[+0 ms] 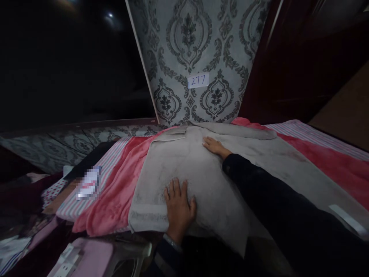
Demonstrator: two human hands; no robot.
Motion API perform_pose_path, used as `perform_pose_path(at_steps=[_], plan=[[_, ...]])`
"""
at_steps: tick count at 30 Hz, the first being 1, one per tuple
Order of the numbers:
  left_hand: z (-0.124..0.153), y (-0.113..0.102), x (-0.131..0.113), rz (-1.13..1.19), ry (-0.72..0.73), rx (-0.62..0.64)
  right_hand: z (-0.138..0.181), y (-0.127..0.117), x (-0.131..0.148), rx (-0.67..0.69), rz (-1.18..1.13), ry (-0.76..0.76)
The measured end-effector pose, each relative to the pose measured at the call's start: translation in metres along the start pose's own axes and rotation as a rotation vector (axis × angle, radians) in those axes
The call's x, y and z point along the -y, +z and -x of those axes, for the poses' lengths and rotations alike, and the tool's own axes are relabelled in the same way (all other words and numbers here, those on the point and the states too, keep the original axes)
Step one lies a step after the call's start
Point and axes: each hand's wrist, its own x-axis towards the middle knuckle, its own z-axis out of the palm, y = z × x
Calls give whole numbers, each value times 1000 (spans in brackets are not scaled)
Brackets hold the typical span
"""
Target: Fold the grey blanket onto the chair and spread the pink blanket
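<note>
Large grey napped cloth (pixel 207 182) mostly spread out, middle of the frame, running off toward the right edge. Can't tell from here if it's a plain sheet or a garment. It lies over a pinkish-red plush blanket (pixel 117 202), which sits on a pink, white and blue striped sheet (pixel 108 163). Desk or bed underneath, can't tell.

Both hands are open, palms down, gripping nothing. Left hand (pixel 180 207) is flat on the near part of the cloth, lower middle, fingers spread. Right hand (pixel 213 146) is on the far part, just above centre, fingers toward the left of the frame.

Status, my read: laying-out mostly done, left half fairly flat. Not flat everywhere:
- far edge carries a long raised fold (pixel 239 130), upper middle to right
- a small doubled-over flap (pixel 176 133) at the far left corner
- near edge droops, one corner hanging at lower middle
- right side partly hidden behind the dark sleeve (pixel 276 196), can't judge the flatness there

Pale flat strip (pixel 348 220) lies at lower right; can't tell if it's attached to the cloth. Blurred-out white packet (pixel 90 184) on the striped sheet, left, apart from the cloth and both hands.
</note>
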Motion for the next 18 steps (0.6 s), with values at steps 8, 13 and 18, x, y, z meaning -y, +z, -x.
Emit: perform_pose_path(at_steps=[8, 13, 18], plan=[[-4, -5, -5, 65, -20, 36, 161, 9, -61, -521, -464, 122], [-6, -8, -7, 185, -48, 60, 285, 33, -49, -696, -1225, 381], [-17, -13, 15, 653, -307, -48, 320, 38, -10, -662, -1672, 462]])
